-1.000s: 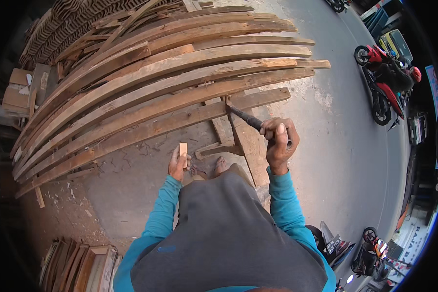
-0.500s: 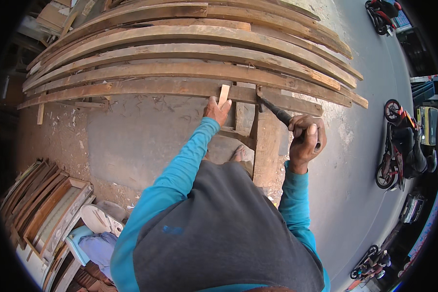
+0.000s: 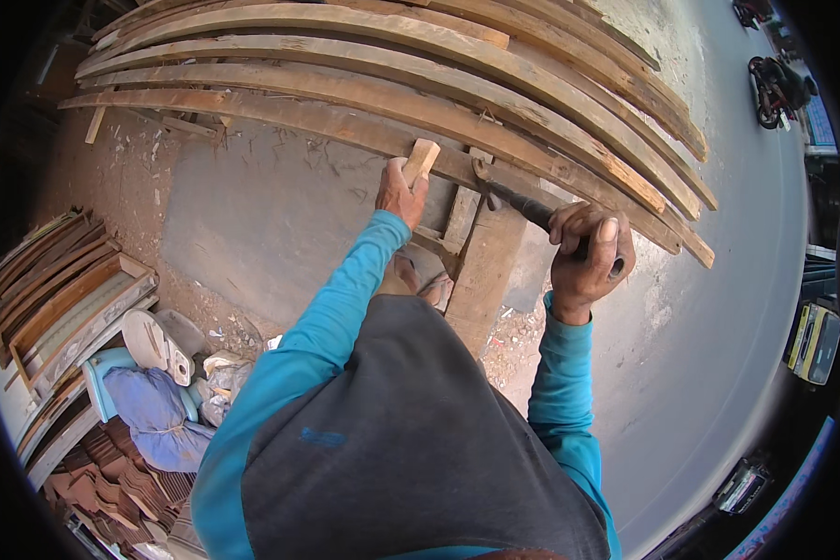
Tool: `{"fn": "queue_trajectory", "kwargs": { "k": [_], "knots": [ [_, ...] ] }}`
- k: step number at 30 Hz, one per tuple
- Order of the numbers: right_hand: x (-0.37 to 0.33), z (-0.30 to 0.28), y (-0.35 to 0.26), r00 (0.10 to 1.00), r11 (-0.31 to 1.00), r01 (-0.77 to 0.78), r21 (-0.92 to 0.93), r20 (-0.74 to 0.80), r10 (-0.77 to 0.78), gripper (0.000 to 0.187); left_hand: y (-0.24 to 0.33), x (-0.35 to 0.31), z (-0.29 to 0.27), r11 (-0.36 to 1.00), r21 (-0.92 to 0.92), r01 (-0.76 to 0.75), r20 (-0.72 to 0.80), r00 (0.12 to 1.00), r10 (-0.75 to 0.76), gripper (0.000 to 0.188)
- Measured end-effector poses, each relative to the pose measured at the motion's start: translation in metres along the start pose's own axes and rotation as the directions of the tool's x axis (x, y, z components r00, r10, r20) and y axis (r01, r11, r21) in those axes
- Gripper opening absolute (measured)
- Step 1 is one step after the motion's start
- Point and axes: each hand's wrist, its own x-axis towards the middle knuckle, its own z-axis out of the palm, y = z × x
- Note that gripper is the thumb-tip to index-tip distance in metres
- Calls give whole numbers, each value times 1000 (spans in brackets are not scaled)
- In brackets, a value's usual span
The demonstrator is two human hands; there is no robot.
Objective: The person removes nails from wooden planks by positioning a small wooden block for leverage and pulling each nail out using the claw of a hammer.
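Note:
My left hand (image 3: pixel 401 194) grips a short pale wood block (image 3: pixel 421 161), its upper end against the nearest long beam (image 3: pixel 299 114). In my right hand (image 3: pixel 591 252) is a hammer (image 3: pixel 525 207) with a dark handle, the fingers wrapped round the grip. The hammer's head rests at that same beam, to the right of the block. Whether a nail is under the head cannot be made out. Below the hammer head a wide plank (image 3: pixel 485 266) runs toward my body, part of the wooden support under the beams.
Several more long beams (image 3: pixel 373 58) lie side by side beyond the nearest one. At the left lean wooden frames (image 3: pixel 84 313), near a blue cloth bundle (image 3: pixel 159 420) and stacked roof tiles (image 3: pixel 112 481). A road (image 3: pixel 709 308) with a motorcycle (image 3: pixel 777 91) and vehicles runs along the right.
My view has turned, so the beams slope more down to the right. The wood block tilts more to the right. The hammer head stays by the nearest beam.

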Motion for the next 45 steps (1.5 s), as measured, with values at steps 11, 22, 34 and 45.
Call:
{"fn": "queue_trajectory", "kwargs": {
  "k": [11, 22, 34, 45],
  "knots": [
    [55, 76, -12, 984, 963, -101, -251, 120, 134, 40, 14, -2, -11, 996, -77, -40, -136, 990, 29, 48],
    [109, 258, 70, 838, 911, -125, -393, 450, 309, 42, -33, 31, -21, 977, -180, -117, -224, 972, 75, 41],
    [144, 380, 172, 633, 774, 219, -594, 691, 350, 40, -42, 32, -21, 969, -206, -133, -301, 951, 66, 39],
    [139, 264, 107, 681, 934, -258, -247, 639, 357, 43, -27, -1, 19, 794, -594, 126, -388, 820, -420, 86]
  ]
}}
